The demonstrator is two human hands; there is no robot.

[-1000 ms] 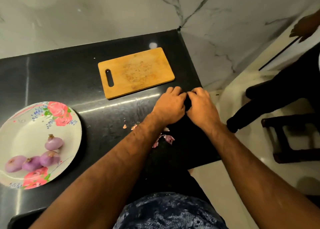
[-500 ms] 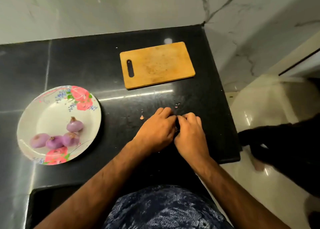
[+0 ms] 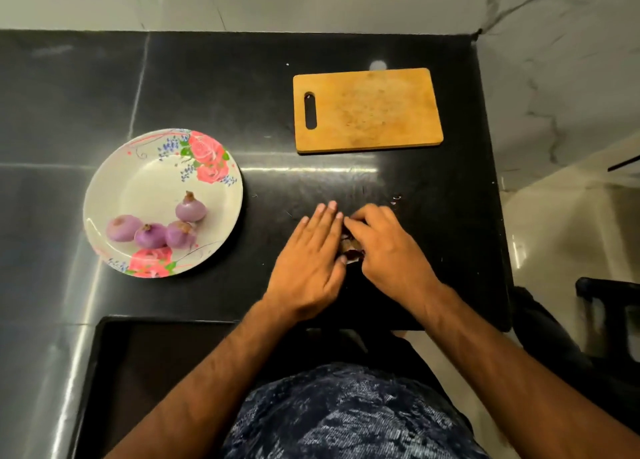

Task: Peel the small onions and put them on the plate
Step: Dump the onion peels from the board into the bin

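On the black desk (image 3: 242,87), the left hand (image 3: 311,257) lies flat with its fingers straight and close together, its inner edge against a small brown-and-purple clump (image 3: 350,247), probably loose onion skin. The right hand (image 3: 388,247) presses in from the other side with its fingers (image 3: 360,220) curled over the clump, though I cannot tell whether they actually grip it. Four peeled purple onions (image 3: 150,235) sit on the flowered plate (image 3: 138,181) well to the left, three touching in a row and one just behind them, and a wooden cutting board (image 3: 367,110) lies beyond the hands.
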